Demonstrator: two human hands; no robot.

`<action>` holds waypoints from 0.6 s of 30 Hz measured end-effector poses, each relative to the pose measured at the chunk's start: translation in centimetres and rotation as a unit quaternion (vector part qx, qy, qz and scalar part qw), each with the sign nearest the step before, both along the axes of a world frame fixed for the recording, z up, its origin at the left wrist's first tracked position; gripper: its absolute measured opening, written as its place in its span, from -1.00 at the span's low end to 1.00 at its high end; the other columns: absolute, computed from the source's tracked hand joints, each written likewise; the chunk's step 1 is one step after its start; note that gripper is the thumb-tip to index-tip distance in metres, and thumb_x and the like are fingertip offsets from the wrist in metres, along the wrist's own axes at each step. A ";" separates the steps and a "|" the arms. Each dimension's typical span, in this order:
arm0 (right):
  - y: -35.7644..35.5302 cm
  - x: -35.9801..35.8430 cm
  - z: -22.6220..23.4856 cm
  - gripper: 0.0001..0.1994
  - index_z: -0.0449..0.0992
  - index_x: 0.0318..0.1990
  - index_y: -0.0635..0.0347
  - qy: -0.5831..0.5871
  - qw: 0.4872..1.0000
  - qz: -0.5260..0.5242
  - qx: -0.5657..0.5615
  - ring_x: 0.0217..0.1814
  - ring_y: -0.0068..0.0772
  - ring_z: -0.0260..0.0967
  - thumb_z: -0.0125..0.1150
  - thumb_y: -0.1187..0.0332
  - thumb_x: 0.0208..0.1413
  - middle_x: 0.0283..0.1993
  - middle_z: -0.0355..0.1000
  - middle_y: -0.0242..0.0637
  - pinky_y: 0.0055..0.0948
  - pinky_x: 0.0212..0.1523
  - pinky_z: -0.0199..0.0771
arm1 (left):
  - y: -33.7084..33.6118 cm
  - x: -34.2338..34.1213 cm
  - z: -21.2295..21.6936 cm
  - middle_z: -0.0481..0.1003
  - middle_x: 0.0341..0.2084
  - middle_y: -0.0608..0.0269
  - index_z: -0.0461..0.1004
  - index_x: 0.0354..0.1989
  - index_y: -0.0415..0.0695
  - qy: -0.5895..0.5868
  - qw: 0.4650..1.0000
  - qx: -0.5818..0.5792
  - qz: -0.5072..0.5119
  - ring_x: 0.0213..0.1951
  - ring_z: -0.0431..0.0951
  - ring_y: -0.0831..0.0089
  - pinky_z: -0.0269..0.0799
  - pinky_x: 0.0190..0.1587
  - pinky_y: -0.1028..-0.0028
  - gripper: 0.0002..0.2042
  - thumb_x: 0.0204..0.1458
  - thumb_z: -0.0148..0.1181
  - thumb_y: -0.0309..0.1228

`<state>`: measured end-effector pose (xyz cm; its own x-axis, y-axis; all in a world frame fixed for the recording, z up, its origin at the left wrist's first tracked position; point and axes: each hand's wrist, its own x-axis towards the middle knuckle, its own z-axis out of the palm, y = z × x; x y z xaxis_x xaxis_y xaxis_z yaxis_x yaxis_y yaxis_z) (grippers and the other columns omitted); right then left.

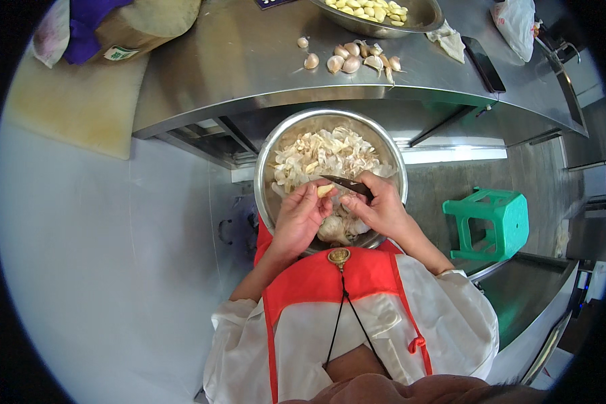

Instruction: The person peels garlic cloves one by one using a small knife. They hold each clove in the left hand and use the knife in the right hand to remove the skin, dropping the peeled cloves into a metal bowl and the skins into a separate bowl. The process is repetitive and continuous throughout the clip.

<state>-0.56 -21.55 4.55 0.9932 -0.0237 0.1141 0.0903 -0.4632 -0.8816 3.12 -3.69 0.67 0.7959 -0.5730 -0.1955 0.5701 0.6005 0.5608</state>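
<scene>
Over a large metal bowl on my lap, my left hand pinches a pale garlic clove between thumb and fingers. My right hand is closed around the handle of a small dark-bladed knife. Its blade points left, with the tip just above the clove; whether it touches cannot be made out. Papery garlic skins heap up in the far part of the bowl. Below my hands, a whole garlic bulb lies near the bowl's close rim, partly among skins.
On the steel counter ahead lie several unpeeled garlic cloves, a basin of peeled cloves, a cloth, a phone and a plastic bag. A green stool stands at right. A cutting board is at far left.
</scene>
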 end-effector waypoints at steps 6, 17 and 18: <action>0.2 0.4 0.2 -0.71 0.38 -0.49 0.30 -0.017 0.999 0.014 -0.031 -0.58 -0.14 0.32 0.35 0.27 -0.09 -0.61 0.32 -0.11 -0.33 -0.54 0.29 | -0.6 -0.5 -0.4 0.46 -0.31 0.27 0.43 -0.16 -0.26 -0.027 0.999 0.033 -0.022 -0.35 0.34 0.60 0.28 -0.25 0.58 -0.71 0.27 -0.18 -0.31; 0.3 0.7 -0.1 -0.72 0.37 -0.49 0.29 -0.067 0.994 0.033 -0.077 -0.50 0.04 0.37 0.31 0.28 -0.07 -0.57 0.35 -0.03 -0.24 -0.51 0.34 | -0.5 -0.5 -1.0 0.45 -0.32 0.33 0.41 -0.24 -0.19 -0.058 0.996 0.051 -0.033 -0.34 0.36 0.62 0.28 -0.26 0.57 -0.77 0.26 -0.16 -0.34; 0.2 0.7 -0.3 -0.73 0.37 -0.50 0.28 -0.072 0.993 0.039 -0.087 -0.51 0.05 0.36 0.30 0.28 -0.06 -0.58 0.35 -0.03 -0.24 -0.52 0.33 | -0.5 -0.3 -1.1 0.45 -0.33 0.32 0.41 -0.24 -0.19 -0.065 0.996 0.054 -0.036 -0.34 0.35 0.62 0.27 -0.27 0.57 -0.78 0.26 -0.15 -0.34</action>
<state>0.15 -21.33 4.24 0.9640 0.0861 0.2514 0.2523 -0.5942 -0.7637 2.78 -4.23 -0.45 0.7759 -0.6111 -0.1566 0.5275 0.4924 0.6923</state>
